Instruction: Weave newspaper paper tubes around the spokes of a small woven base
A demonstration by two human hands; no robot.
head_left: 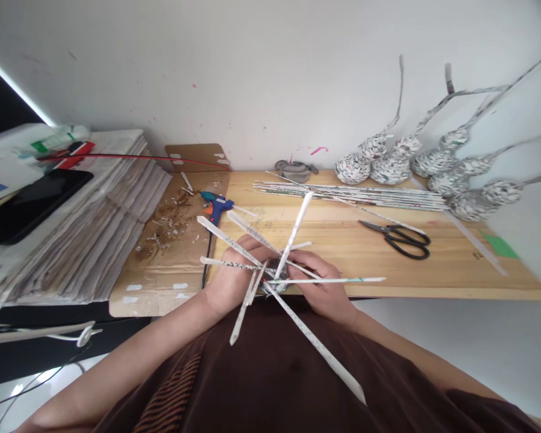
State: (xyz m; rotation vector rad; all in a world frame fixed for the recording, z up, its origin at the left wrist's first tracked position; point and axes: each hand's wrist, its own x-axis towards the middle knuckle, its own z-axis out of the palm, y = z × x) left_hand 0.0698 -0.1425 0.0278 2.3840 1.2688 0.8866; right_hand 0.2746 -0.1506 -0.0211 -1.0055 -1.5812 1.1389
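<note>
Close to my body, at the table's front edge, is a small woven paper piece with several rolled paper strips fanning out from it in all directions. My left hand is closed around its left side, its fingers partly covered by the strips. On the opposite side my right hand grips the piece, thumb and fingers near the base of the strips. One long strip points down over my dark brown clothing. Another strip stands up toward the wall. The piece's underside is hidden.
A blue glue gun lies on the cardboard at left, beside stacked paper with a phone on top. Black scissors and a bundle of paper sticks lie at right. Several woven gourd shapes stand behind.
</note>
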